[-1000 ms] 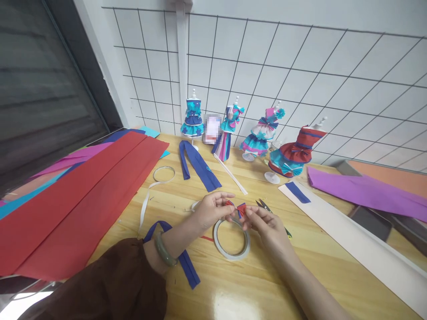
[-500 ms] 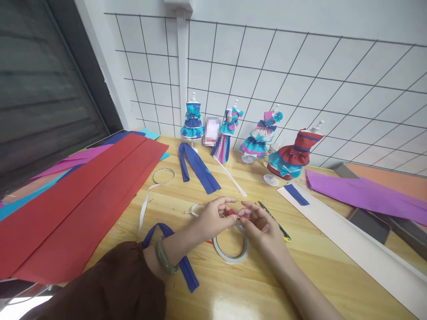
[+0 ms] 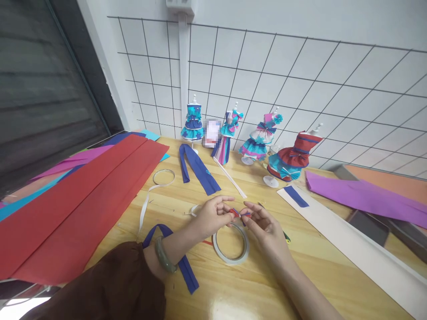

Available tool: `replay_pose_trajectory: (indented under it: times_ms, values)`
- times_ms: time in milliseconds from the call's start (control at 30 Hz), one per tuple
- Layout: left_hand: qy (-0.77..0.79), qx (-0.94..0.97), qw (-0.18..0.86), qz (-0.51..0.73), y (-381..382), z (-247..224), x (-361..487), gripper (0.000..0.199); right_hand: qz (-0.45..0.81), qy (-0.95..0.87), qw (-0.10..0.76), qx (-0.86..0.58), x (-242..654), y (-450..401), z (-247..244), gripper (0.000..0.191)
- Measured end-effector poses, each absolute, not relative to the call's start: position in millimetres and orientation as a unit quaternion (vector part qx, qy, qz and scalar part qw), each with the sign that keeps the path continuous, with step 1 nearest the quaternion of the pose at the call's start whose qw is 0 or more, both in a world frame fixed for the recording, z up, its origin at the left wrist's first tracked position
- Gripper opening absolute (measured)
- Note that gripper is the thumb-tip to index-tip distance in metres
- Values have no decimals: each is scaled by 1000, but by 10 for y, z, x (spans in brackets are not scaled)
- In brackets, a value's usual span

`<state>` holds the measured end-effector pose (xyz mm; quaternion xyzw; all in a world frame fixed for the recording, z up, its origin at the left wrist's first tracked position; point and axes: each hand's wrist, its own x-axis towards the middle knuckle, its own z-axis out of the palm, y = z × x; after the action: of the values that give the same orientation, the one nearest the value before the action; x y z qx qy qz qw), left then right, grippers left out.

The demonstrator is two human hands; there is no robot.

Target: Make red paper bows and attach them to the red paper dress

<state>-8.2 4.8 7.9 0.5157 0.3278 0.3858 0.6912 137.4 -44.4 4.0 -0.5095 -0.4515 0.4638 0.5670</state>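
A small red and blue paper bow (image 3: 235, 213) is pinched between both hands above the table. My left hand (image 3: 215, 214) grips its left end between thumb and fingers, and my right hand (image 3: 262, 223) pinches the right end. Just below them lies a roll of white tape (image 3: 216, 252), flat on the wood. Partly hidden behind my right hand is a pair of scissors, of which a yellow-green handle tip (image 3: 287, 239) shows. A blue paper strip (image 3: 188, 274) passes under my left forearm.
Several small mannequins in paper dresses, one a red dress (image 3: 304, 144), stand along the wall. Red paper (image 3: 83, 200) covers the left side. White paper (image 3: 343, 240) and purple paper (image 3: 360, 193) lie right. A folded blue strip (image 3: 200, 171) and another tape roll (image 3: 163, 170) lie mid-table.
My hands have drawn slightly apart, showing more of the bow between them. My right hand has shifted a little right and covers more of the scissors.
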Motion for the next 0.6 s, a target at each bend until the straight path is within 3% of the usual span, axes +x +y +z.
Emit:
replay_pose_trajectory:
  times_ms: [333, 600]
  values:
    - [322, 514, 692, 391, 56, 45, -74, 42, 467, -453, 569, -504, 1372, -428, 25, 38]
    - [347, 569, 610, 429, 78, 21, -94, 44, 435, -487, 546, -525, 1373, -449, -29, 38]
